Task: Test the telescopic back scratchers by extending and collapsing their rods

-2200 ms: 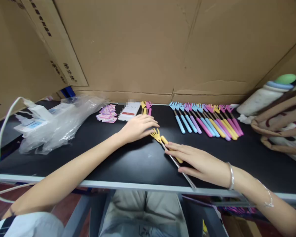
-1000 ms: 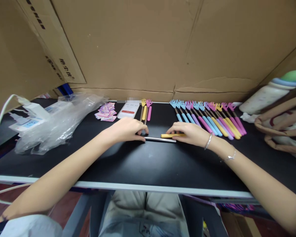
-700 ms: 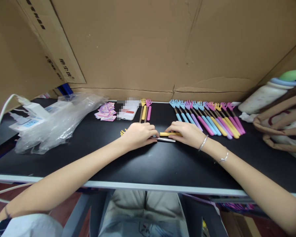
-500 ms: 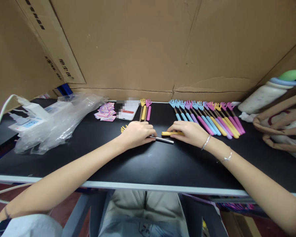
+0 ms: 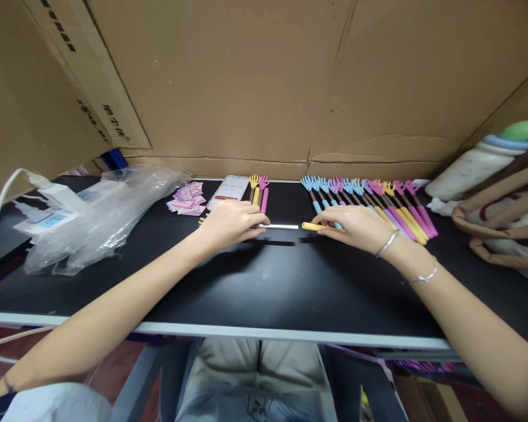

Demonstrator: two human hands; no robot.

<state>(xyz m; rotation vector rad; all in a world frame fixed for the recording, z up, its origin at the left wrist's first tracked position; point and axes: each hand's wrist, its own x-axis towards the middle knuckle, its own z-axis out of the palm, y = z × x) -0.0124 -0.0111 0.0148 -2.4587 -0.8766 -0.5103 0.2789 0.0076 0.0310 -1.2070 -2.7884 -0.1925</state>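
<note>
My left hand (image 5: 229,223) is closed around one end of a thin silver rod (image 5: 278,226); a bit of yellow shows at its far side. My right hand (image 5: 349,225) pinches a yellow handle (image 5: 311,226) whose tip points at the rod's free end. Rod and handle lie nearly in line, just above the black table (image 5: 264,287), with a shadow beneath. A row of several blue, pink, purple and yellow back scratchers (image 5: 369,205) lies right behind my right hand.
A yellow and a pink scratcher (image 5: 259,190) lie beside a phone (image 5: 229,190). Pink packets (image 5: 188,199), a crumpled plastic bag (image 5: 105,214) and a power strip (image 5: 48,220) sit at the left. A fabric bag (image 5: 501,228) and a bottle (image 5: 475,167) stand at the right. Cardboard walls the back.
Both hands have moved toward the back of the table and lifted the pieces slightly. The handle, earlier overlapping the rod, now lies end to end with it.
</note>
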